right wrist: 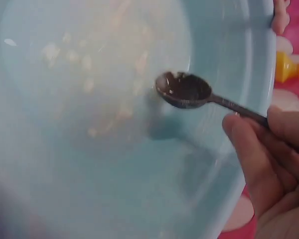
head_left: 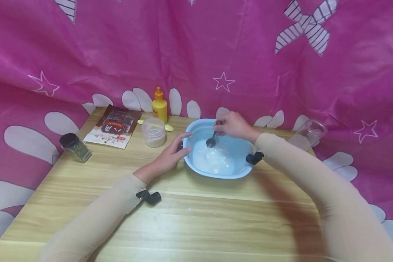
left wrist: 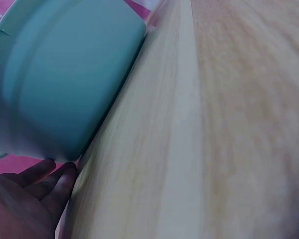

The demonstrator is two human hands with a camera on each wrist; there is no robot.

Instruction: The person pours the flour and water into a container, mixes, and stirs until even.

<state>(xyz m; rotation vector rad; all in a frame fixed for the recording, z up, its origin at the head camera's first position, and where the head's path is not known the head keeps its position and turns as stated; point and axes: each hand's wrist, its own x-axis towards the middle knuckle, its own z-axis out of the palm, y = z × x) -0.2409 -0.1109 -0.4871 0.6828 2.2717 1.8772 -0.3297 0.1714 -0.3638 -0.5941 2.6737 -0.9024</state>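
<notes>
A light blue bowl point(head_left: 196, 125) stands on the wooden table point(head_left: 196, 218), holding a white mixture point(head_left: 213, 160). My right hand point(head_left: 234, 125) pinches the handle of a dark metal spoon point(head_left: 211, 141), its scoop hovering over the mixture. In the right wrist view the spoon point(right wrist: 184, 90) carries dark residue above the bowl's pale inside point(right wrist: 89, 124), and my fingers point(right wrist: 254, 154) curl round the handle. My left hand point(head_left: 173, 153) rests with straight fingers against the bowl's left wall. The left wrist view shows the bowl's outer wall point(left wrist: 74, 79) and my fingertips point(left wrist: 50, 181) at its base.
Left of the bowl stand a clear lidded jar point(head_left: 154, 131), a yellow squeeze bottle point(head_left: 159, 105), a brown packet point(head_left: 112, 126) and a black-capped spice jar point(head_left: 75, 147). A clear plastic cup point(head_left: 308, 134) lies tilted at the right edge. A pink patterned cloth point(head_left: 196, 54) hangs behind.
</notes>
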